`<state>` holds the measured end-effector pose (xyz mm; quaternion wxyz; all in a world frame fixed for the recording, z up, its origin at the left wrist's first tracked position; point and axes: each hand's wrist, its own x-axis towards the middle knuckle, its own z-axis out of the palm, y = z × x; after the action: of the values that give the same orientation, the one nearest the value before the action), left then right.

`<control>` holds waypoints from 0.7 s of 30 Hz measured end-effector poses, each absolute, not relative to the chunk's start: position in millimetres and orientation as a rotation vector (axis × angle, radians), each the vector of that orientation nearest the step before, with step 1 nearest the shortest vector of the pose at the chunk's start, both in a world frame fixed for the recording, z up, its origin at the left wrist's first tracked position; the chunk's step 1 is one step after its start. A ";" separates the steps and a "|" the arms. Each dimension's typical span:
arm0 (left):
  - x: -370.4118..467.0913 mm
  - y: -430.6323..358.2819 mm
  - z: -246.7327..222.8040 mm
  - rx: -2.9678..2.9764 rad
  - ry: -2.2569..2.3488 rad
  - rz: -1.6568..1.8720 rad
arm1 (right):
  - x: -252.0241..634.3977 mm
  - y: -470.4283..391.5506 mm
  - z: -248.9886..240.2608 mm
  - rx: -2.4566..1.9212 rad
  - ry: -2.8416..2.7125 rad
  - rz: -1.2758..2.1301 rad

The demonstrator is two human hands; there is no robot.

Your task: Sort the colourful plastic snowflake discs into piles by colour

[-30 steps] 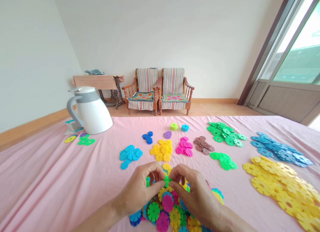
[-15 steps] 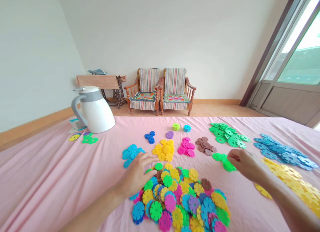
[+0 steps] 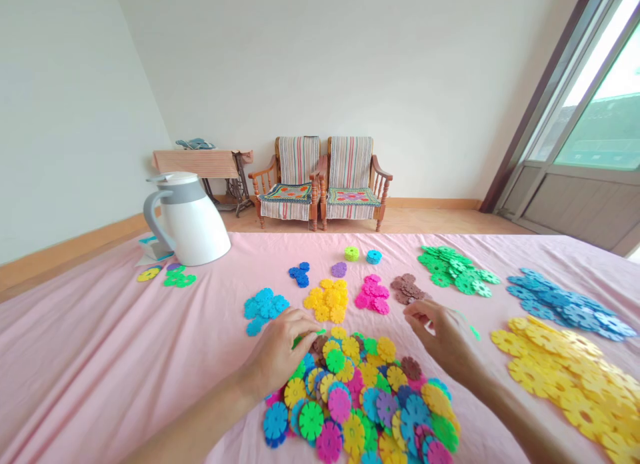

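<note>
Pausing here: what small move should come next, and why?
Probably bring the right hand leftward to the mixed pile: no disc shows between its parted thumb and fingers, the left hand is at the pile's far-left edge, and differently coloured discs overlap there.

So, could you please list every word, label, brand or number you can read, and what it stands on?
No readable text anywhere.
None shows on the white jug, the mixed disc pile or the chairs.
Any print on the flat item beside the jug is too small to read.
</note>
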<state>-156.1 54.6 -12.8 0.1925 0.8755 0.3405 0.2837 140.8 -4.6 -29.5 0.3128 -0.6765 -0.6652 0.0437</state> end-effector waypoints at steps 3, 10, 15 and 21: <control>-153.2 49.7 -8.4 2.444 0.999 0.896 | 111.0 -11.7 -21.2 -1.662 -1.808 0.189; -142.7 22.5 0.8 2.315 0.810 0.909 | 50.6 -35.2 -1.3 -1.416 -1.846 0.558; -140.5 16.0 0.7 2.264 0.775 0.856 | 41.8 -37.9 -0.6 -1.389 -1.817 0.675; -146.0 29.7 -1.9 2.242 0.924 0.970 | 101.2 -18.0 -3.5 -1.672 -1.750 0.369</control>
<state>-146.0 29.7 -1.9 0.2619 0.8285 0.3413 0.3584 101.2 -18.0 -3.5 0.3399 -0.6423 -0.6722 0.1419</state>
